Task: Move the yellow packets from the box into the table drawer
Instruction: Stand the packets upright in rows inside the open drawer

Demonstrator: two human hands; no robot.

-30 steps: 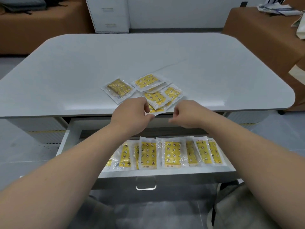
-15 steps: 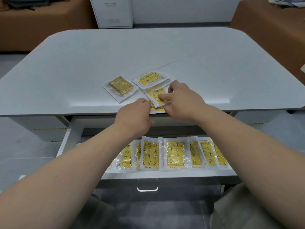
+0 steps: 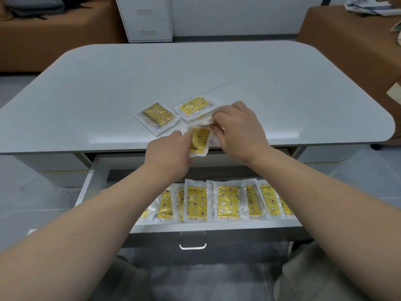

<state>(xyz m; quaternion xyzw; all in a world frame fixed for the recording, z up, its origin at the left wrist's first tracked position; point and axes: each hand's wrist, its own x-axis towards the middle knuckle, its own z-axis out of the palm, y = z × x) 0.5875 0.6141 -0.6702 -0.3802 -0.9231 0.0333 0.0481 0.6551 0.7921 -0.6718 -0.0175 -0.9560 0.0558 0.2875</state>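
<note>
Right hand (image 3: 238, 129) moved onto packets (image 3: 195, 106) | white table (image 3: 217, 68) (cabinet (image 3: 145, 18) behind)

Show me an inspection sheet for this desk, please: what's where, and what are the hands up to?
Surface: white table, with its drawer pulled open below.
Job's things: a row of yellow packets lies in the drawer; loose packets lie near the table's front edge; no box in view.
Clutter: nothing seen.
Grippers: left hand pinches one packet at the table edge; right hand pinches a blurred wrapper beside it.
Cables: nothing seen.
Surroundings: white cabinet, brown benches, papers on the right one.
</note>
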